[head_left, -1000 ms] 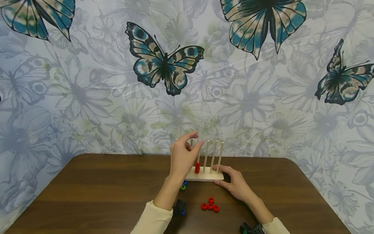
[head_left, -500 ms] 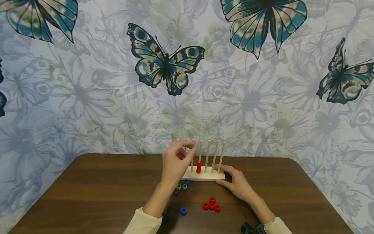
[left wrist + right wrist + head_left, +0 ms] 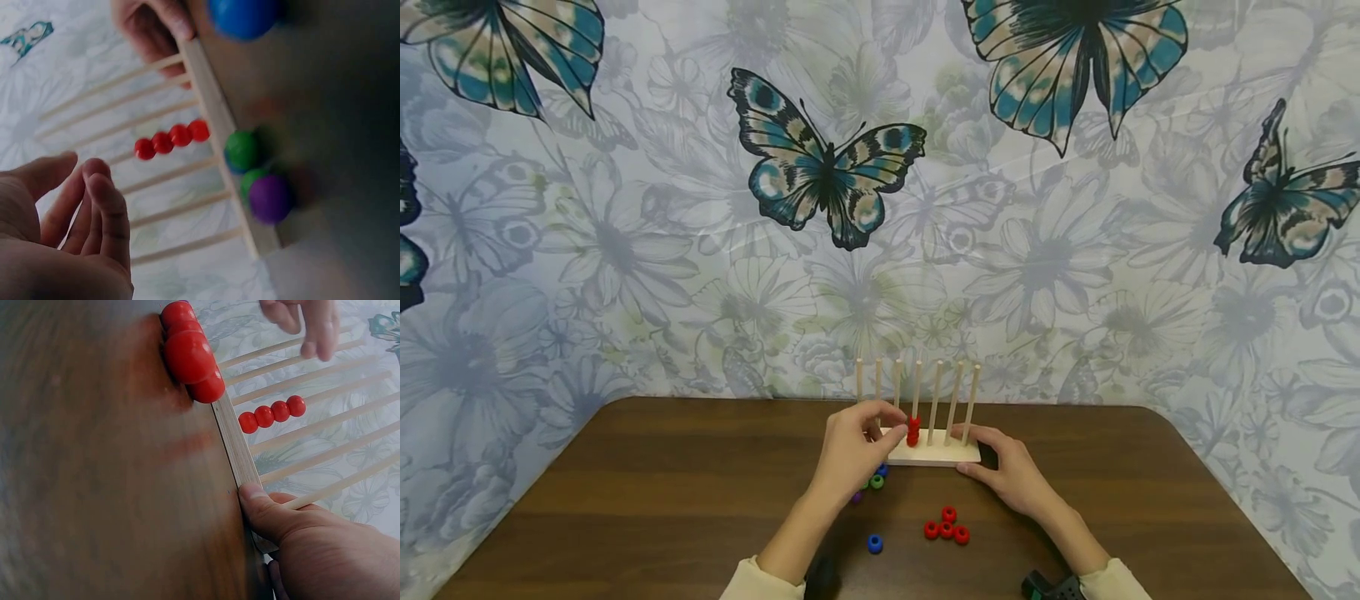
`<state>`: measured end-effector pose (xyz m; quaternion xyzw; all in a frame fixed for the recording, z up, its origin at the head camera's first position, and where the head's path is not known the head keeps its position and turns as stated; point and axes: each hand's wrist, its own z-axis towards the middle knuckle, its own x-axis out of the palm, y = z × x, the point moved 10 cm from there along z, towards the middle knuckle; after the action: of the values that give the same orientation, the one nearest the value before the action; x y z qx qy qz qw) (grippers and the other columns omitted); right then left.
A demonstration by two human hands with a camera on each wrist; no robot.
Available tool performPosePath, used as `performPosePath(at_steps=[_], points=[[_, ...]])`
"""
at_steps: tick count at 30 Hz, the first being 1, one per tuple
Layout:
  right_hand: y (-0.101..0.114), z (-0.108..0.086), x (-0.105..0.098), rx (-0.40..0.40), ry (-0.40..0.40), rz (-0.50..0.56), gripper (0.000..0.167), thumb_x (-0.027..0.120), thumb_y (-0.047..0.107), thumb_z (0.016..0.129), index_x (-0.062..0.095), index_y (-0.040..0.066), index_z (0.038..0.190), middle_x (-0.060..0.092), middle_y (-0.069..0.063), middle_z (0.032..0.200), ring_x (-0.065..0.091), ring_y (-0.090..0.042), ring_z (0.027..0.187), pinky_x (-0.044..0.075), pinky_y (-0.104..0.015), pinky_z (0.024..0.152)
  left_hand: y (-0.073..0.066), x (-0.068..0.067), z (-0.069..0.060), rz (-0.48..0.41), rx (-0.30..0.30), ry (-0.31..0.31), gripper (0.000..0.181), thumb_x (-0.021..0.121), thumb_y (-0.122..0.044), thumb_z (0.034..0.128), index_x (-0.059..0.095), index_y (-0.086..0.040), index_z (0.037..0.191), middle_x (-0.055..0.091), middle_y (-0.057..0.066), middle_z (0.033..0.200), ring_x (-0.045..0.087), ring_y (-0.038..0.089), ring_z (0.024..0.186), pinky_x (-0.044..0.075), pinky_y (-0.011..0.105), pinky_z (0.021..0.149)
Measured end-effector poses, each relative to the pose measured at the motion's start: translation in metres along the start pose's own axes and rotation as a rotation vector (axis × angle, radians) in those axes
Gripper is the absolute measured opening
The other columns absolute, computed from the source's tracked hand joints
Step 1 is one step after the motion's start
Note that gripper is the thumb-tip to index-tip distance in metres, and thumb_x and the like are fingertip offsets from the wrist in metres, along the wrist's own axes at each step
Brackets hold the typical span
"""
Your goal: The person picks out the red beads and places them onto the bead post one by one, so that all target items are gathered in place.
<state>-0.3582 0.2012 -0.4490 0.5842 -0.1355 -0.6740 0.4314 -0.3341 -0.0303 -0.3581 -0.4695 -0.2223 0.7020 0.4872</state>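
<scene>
A pale wooden base [image 3: 932, 456] with a row of upright pegs [image 3: 937, 404] stands near the back of the table. Several red beads [image 3: 272, 414] are stacked on its middle peg. My right hand [image 3: 1006, 468] grips the base at its right end, thumb in front and fingers behind. My left hand [image 3: 852, 443] hovers in front of the left pegs, covering part of them in the head view. Its fingers are bent loosely, with a gap to the thumb and nothing held, as the left wrist view shows. Several loose red beads [image 3: 947, 530] lie together in front of the base.
A single blue bead [image 3: 875, 544] lies left of the loose red ones. Close to the base's front, by my left hand, are green beads [image 3: 877, 482], a purple bead [image 3: 270, 199] and another blue bead [image 3: 882, 470]. A butterfly-patterned cloth [image 3: 700, 333] hangs behind the brown table [image 3: 647, 500].
From the peg tops my left hand has moved left and down to in front of the left pegs. The right hand keeps its hold on the base.
</scene>
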Motion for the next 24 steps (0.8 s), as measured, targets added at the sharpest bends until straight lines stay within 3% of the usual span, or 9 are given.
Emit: performPosePath(at_steps=[3, 7, 11, 15, 18, 24], points=[[0.001, 0.000, 0.002, -0.009, 0.001, 0.004, 0.047, 0.081, 0.027, 0.093, 0.068, 0.028, 0.138, 0.065, -0.001, 0.147, 0.054, -0.036, 0.143, 0.041, -0.064, 0.116, 0.003, 0.015, -0.008, -0.008, -0.016, 0.105, 0.008, 0.084, -0.011, 0.0910, 0.080, -0.016, 0.095, 0.076, -0.007, 0.088, 0.060, 0.009, 0.056, 0.049, 0.022, 0.049], [0.003, 0.000, 0.002, -0.026, -0.004, 0.004, 0.046, 0.081, 0.025, 0.094, 0.068, 0.026, 0.138, 0.065, -0.001, 0.147, 0.054, -0.038, 0.143, 0.041, -0.066, 0.115, 0.005, 0.033, -0.019, -0.084, -0.022, 0.256, 0.008, 0.083, -0.012, 0.0912, 0.079, -0.014, 0.097, 0.075, -0.003, 0.088, 0.059, 0.007, 0.052, 0.051, 0.023, 0.046], [0.003, -0.002, 0.002, -0.030, -0.005, -0.001, 0.047, 0.081, 0.026, 0.094, 0.067, 0.026, 0.139, 0.064, -0.002, 0.147, 0.053, -0.039, 0.143, 0.041, -0.067, 0.115, 0.007, 0.054, -0.032, -0.139, -0.026, 0.448, 0.010, 0.084, -0.010, 0.0906, 0.079, -0.009, 0.100, 0.074, -0.002, 0.086, 0.056, 0.004, 0.050, 0.050, 0.021, 0.045], [0.002, -0.003, 0.002, -0.023, -0.004, -0.004, 0.049, 0.081, 0.026, 0.094, 0.066, 0.027, 0.141, 0.065, -0.002, 0.147, 0.053, -0.039, 0.143, 0.040, -0.067, 0.116, 0.006, 0.072, -0.045, -0.122, -0.020, 0.614, 0.013, 0.086, -0.008, 0.0875, 0.080, -0.008, 0.099, 0.073, -0.007, 0.084, 0.059, 0.002, 0.056, 0.052, 0.019, 0.052], [0.002, -0.002, 0.001, -0.025, -0.008, -0.002, 0.048, 0.081, 0.026, 0.094, 0.067, 0.026, 0.140, 0.065, -0.002, 0.146, 0.054, -0.038, 0.143, 0.040, -0.066, 0.116, 0.006, 0.080, -0.051, -0.091, -0.022, 0.685, 0.013, 0.088, -0.008, 0.0849, 0.080, -0.009, 0.096, 0.072, -0.009, 0.079, 0.060, 0.002, 0.059, 0.051, 0.018, 0.055], [0.002, 0.000, 0.002, -0.031, -0.012, -0.009, 0.047, 0.081, 0.026, 0.093, 0.068, 0.024, 0.138, 0.066, -0.001, 0.145, 0.055, -0.037, 0.142, 0.041, -0.065, 0.115, 0.005, 0.087, -0.058, -0.011, -0.006, 0.733, 0.017, 0.092, -0.009, 0.0812, 0.080, -0.014, 0.092, 0.072, -0.010, 0.084, 0.060, -0.002, 0.065, 0.052, 0.017, 0.060]])
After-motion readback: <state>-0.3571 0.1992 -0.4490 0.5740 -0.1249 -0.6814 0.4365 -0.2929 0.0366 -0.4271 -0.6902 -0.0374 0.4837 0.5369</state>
